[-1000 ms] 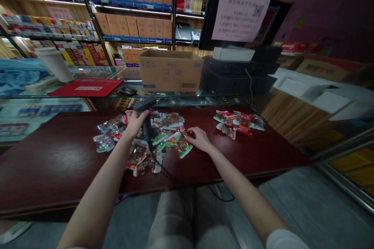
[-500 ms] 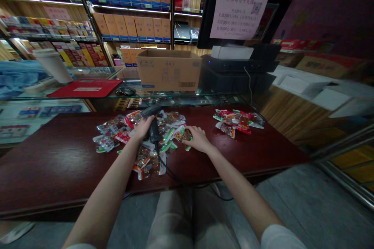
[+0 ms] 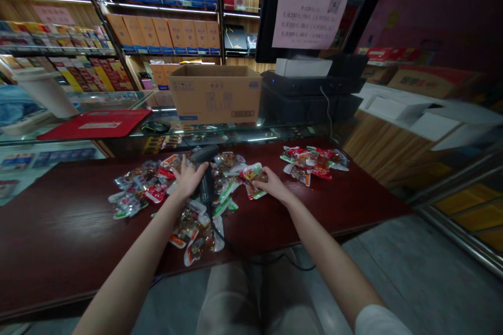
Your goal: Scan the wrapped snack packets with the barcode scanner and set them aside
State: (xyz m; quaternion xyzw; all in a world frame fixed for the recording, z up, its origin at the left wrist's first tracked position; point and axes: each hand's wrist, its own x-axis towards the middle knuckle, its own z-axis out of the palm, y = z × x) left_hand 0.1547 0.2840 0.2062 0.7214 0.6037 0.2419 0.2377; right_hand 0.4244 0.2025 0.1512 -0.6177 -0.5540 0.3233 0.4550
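My right hand (image 3: 273, 185) pinches a snack packet (image 3: 252, 171), clear with red, yellow and green print and brown food inside, at the right side of a loose pile. Other packets lie just beneath it. My left hand (image 3: 188, 177) is spread over the pile's left part, its thumb against a black barcode scanner (image 3: 207, 183). The scanner rests among the packets, its cable running down off the table's front edge. Around both hands lie several similar packets (image 3: 128, 204). A smaller group of red and clear packets (image 3: 319, 161) lies to the right.
Behind the dark red table (image 3: 70, 209) stands a glass counter with an open cardboard box (image 3: 216, 95), a mouse (image 3: 155, 126), a red mat (image 3: 94, 124) and a white cup (image 3: 47, 93). A monitor bearing a paper sign (image 3: 312, 10) is at the back right.
My right hand has lifted a packet slightly and drawn it right. My left hand's fingers have spread away from the scanner. The whole view has shifted a little.
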